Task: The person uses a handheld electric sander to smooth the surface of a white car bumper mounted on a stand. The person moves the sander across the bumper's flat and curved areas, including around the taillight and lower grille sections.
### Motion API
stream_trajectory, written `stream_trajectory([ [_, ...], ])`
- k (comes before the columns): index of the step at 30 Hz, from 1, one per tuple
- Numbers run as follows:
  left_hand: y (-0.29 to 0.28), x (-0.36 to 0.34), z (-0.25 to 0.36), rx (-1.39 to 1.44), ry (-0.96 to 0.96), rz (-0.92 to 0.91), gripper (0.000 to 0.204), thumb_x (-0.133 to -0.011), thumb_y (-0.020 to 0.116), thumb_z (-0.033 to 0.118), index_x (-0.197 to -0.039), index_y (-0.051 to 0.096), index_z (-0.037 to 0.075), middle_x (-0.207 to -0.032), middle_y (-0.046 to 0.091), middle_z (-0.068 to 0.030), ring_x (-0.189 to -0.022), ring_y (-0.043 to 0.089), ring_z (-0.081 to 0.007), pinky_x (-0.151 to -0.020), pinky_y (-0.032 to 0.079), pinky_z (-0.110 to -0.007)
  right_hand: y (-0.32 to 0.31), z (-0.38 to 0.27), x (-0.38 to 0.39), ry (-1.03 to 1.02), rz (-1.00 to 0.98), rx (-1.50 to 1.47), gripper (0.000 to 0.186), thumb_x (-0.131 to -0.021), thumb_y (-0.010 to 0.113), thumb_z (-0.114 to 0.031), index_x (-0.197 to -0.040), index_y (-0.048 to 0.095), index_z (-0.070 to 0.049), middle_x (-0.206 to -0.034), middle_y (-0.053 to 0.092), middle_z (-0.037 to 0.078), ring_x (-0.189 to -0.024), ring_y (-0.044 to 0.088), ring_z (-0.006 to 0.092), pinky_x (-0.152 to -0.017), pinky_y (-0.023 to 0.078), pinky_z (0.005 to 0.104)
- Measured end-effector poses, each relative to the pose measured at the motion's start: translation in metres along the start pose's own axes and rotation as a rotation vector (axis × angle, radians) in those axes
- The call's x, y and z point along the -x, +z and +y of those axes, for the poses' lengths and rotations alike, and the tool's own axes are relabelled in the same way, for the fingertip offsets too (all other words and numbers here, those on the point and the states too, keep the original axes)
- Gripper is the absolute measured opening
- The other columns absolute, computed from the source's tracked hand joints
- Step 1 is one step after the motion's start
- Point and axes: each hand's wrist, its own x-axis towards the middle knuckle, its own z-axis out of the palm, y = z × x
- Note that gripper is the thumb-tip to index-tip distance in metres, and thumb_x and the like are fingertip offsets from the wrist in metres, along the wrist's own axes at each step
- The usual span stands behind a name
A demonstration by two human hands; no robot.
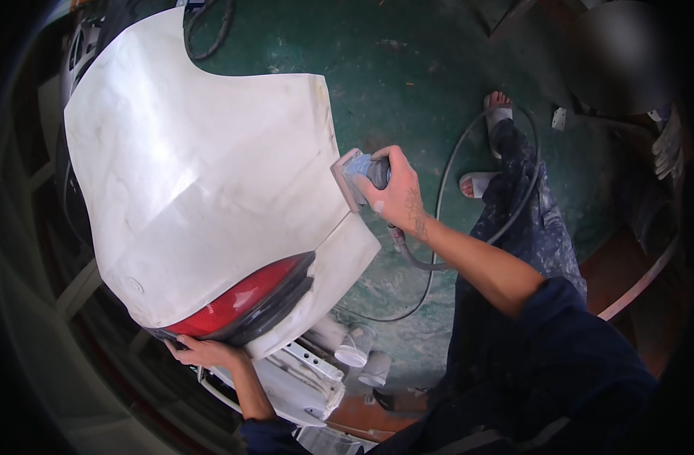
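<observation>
My right hand (398,189) is closed around the body of a powered sander (371,173), with a dusty square pad at its front. The pad stands at the right edge of a white car bumper (203,152), tilted against it; firm contact cannot be made out. My left hand (206,353) grips the bumper's lower edge, beside a red lamp (244,297) with dark trim. Part of its fingers is hidden by that edge. Faint grey smudges mark the bumper's white surface.
A grey hose (445,178) loops from the sander across the green floor (407,83) and over dusty trousers. Two sandalled feet (479,184) stand at the right. White buckets (354,347) and another white panel (290,387) are below the bumper. Dusty gloves (667,148) hang at far right.
</observation>
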Motion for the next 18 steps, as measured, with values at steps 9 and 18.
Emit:
stream_trajectory([
  [9,0.004,0.007,0.000,-0.008,-0.005,0.005,0.071,-0.112,0.049,0.054,-0.154,0.050,-0.004,-0.146,0.052,-0.0283,-0.133,0.053,-0.0416,-0.113,0.040,-0.049,0.019,-0.030,0.047,-0.080,0.034,0.024,0.052,-0.086,0.084,-0.026,-0.121,0.054,-0.002,-0.117,0.061,0.023,-0.102,0.067,0.0460,-0.088,0.056,0.0509],
  [18,0.013,0.010,-0.002,0.059,-0.021,-0.038,0.067,-0.113,0.049,0.047,-0.155,0.047,-0.005,-0.151,0.050,-0.0265,-0.138,0.049,-0.0401,-0.118,0.038,-0.047,0.020,-0.030,0.045,-0.118,0.030,0.091,0.052,-0.084,0.086,-0.024,-0.120,0.055,-0.001,-0.114,0.059,0.022,-0.095,0.068,0.0439,-0.082,0.058,0.0495],
])
